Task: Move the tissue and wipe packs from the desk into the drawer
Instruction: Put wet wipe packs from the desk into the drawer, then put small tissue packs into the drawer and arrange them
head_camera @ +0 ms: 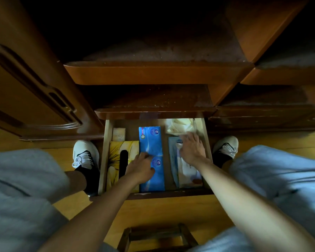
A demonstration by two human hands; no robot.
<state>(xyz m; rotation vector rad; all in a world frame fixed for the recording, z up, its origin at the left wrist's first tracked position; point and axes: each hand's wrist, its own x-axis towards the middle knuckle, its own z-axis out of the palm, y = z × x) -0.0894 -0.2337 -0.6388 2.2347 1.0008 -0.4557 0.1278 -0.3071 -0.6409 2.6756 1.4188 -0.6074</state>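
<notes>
An open wooden drawer [103, 157] lies below me between my knees. Inside, a yellow tissue box [115, 151] sits at the left, with a small pale pack [119, 134] behind it. A long blue tissue pack [150, 139] runs down the middle. A pale blue and white wipe pack [184, 171] lies at the right, and a cream crinkled pack [180, 125] sits behind it. My left hand [140, 166] rests on the blue pack with its fingers curled at the pack's left edge. My right hand [190, 149] lies flat, fingers spread, on the far end of the wipe pack.
The dark wooden desk edge [153, 110] overhangs the drawer's back, with shelves above. A cabinet door [35, 99] stands at the left. My white shoes [85, 153] flank the drawer on the wooden floor. A wooden stool [158, 237] is under me.
</notes>
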